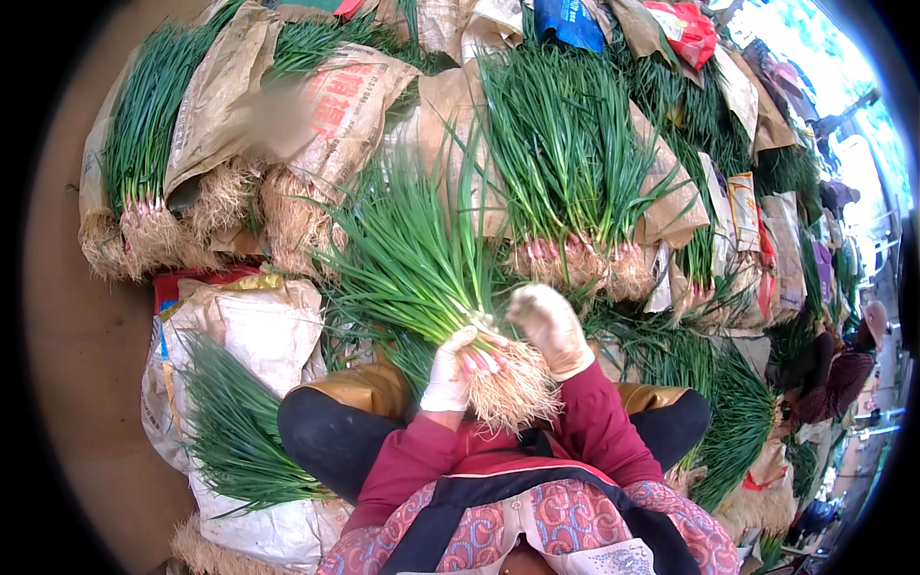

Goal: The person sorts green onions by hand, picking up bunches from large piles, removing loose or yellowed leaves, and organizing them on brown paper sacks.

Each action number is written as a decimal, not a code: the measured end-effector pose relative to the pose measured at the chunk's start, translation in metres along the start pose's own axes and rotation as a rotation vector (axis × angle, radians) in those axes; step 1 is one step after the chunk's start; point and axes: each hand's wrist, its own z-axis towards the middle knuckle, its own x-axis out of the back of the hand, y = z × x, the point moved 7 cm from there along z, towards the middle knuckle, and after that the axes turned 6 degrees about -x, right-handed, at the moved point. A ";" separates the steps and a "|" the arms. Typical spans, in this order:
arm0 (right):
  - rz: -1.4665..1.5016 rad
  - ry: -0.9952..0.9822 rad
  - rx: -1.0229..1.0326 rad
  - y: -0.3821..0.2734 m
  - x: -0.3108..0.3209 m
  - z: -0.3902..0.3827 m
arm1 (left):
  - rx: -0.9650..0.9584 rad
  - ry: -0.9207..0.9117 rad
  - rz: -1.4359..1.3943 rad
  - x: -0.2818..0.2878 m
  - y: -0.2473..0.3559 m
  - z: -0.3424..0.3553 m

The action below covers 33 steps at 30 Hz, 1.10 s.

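Note:
In front of my body, a bunch of green onions (pixel 412 268) fans out away from me, with pinkish-white bases and a thick mat of pale roots (pixel 513 388) toward me. My left hand (pixel 450 372), in a white glove, is closed around the stem bases from the left. Something pale lies across the stems just above the roots; I cannot tell what it is. My right hand (pixel 551 333), also gloved, is raised close to the right of the stems. Its fingers are curled and a little blurred, and whatever they pinch, if anything, is hidden.
Left of my knee, loose greens (pixel 244 426) lie on white sacking (pixel 259 331). Ahead, several rooted bundles (pixel 570 144) stand in rows between brown paper sacks (pixel 350 96). More greens (pixel 733 422) lie at the right, near another person (pixel 843 374). Brown floor (pixel 86 364) runs along the left.

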 end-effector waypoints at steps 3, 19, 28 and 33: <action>-0.248 0.262 0.014 0.002 0.068 -0.004 | -0.038 0.014 0.038 0.003 0.003 -0.001; -2.128 0.713 0.061 -0.056 0.133 0.096 | 0.077 -0.094 0.009 -0.005 -0.017 0.011; -0.877 0.262 -0.241 -0.001 0.042 -0.022 | 0.021 -0.012 0.046 -0.007 -0.014 0.006; -1.308 0.307 -0.090 -0.002 0.041 -0.008 | 0.030 0.038 0.063 -0.017 -0.012 0.001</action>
